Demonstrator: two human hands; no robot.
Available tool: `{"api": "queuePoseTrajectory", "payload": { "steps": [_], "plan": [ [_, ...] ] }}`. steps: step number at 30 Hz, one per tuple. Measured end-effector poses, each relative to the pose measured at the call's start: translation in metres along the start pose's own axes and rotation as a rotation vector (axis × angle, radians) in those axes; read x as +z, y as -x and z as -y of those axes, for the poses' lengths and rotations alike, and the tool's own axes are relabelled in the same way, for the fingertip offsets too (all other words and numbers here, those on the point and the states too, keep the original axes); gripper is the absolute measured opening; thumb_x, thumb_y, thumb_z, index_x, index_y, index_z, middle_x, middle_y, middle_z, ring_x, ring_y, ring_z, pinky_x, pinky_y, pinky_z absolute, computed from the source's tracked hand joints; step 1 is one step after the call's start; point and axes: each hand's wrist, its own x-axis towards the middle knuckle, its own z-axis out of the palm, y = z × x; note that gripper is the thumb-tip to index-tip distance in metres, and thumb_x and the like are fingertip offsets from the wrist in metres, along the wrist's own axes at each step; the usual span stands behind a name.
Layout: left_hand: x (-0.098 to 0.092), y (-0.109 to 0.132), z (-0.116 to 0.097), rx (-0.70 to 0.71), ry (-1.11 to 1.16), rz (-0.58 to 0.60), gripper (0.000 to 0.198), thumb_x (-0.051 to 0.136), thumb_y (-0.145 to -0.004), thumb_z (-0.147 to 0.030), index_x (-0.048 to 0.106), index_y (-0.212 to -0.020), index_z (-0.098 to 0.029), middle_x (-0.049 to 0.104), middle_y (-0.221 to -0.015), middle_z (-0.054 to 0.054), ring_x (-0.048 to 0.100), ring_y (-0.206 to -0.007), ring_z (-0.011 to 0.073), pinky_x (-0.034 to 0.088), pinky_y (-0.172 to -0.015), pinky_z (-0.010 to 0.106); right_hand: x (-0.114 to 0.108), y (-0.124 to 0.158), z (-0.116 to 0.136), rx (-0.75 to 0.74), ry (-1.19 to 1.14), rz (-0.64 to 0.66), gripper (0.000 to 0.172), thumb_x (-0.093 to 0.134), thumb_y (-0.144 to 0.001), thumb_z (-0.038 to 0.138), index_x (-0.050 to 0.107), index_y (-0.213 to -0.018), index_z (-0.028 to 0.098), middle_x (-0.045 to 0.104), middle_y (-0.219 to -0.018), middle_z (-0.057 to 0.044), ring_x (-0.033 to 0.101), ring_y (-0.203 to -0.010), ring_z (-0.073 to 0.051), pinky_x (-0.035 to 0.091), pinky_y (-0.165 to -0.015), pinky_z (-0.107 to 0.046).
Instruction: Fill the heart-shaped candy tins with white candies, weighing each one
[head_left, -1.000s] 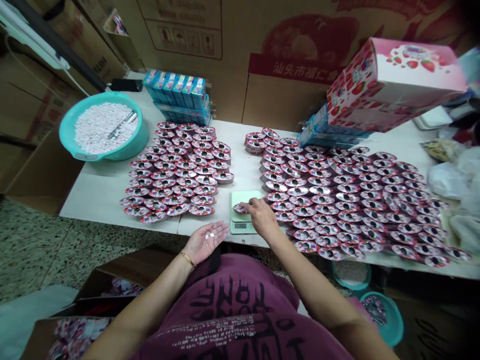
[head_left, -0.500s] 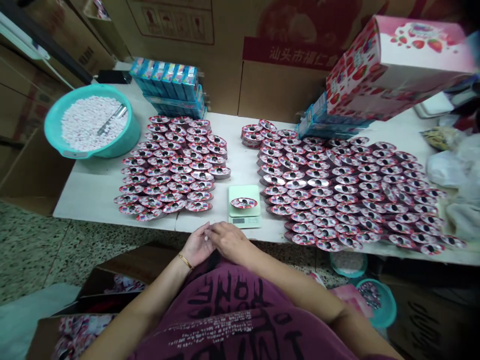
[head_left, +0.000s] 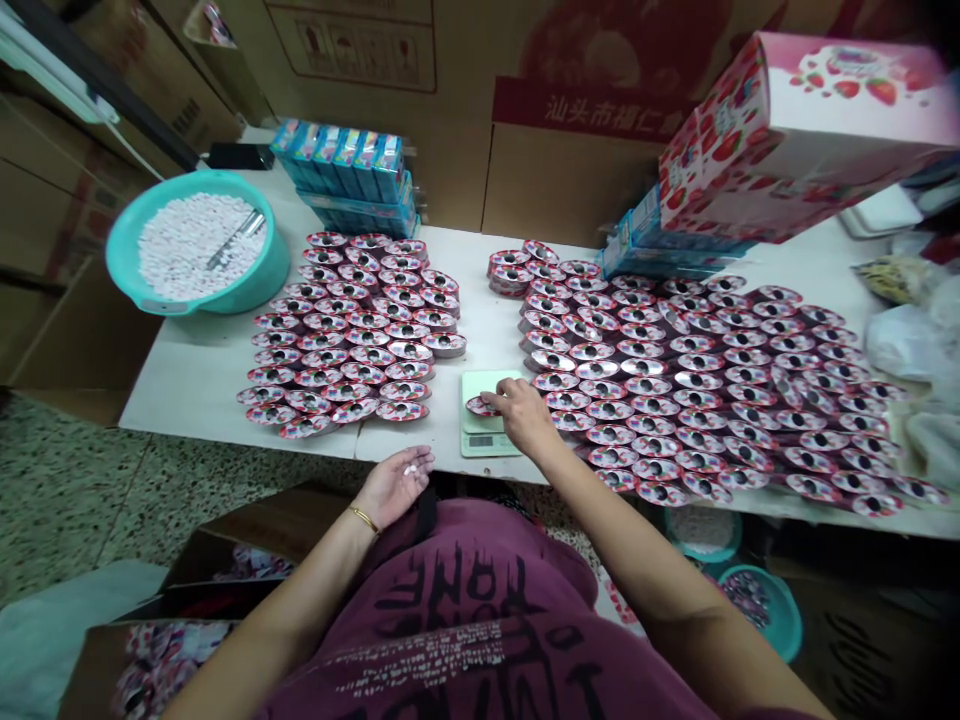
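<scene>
At my far left on the tabletop sits a teal basin of white tablets with a metal scoop in it. Blue boxes are stacked behind one block of round tins. A pink strawberry carton stands beyond the larger block on my right.

**White desk, crowded with tins**

The white desk carries two fields of round tins, a smaller one on the left and a wider one on the right, with a bare lane between them. A small green scale sits at the near edge of that lane. A teal basin stands at the far left corner. Blue cartons are stacked behind the left field, and what look like plastic bags lie at the right end.
</scene>
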Motion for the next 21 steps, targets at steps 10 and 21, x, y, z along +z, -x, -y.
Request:
{"api": "queuePoseTrajectory", "payload": {
  "steps": [10, 21],
  "plan": [
    [0.010, -0.003, -0.003, -0.003, -0.035, 0.030, 0.016, 0.045, -0.072, -0.006, 0.060, -0.078, -0.006, 0.061, -0.069, 0.010, 0.057, -0.061, 0.0108, 0.045, -0.052, 0.019, 0.004, -0.002, -0.001, -0.017, -0.001, 0.031, 0.030, 0.041, -0.081, 0.015, 0.058, -0.101, 0.030, 0.049, -0.094, -0.005, 0.037, -0.086, -0.019, 0.030, -0.068, -0.030],
    [0.001, -0.003, -0.009, 0.014, -0.009, 0.011, 0.016, 0.046, -0.072, -0.007, 0.059, -0.080, -0.007, 0.060, -0.069, 0.008, 0.056, -0.058, 0.0094, 0.045, -0.050, 0.018, 0.017, 0.016, -0.033, 0.045, -0.223, -0.122, 0.040, 0.048, -0.078, 0.030, 0.047, -0.115, 0.015, 0.052, -0.105, -0.009, 0.044, -0.096, -0.019, 0.035, -0.085, -0.032]
  ]
}}
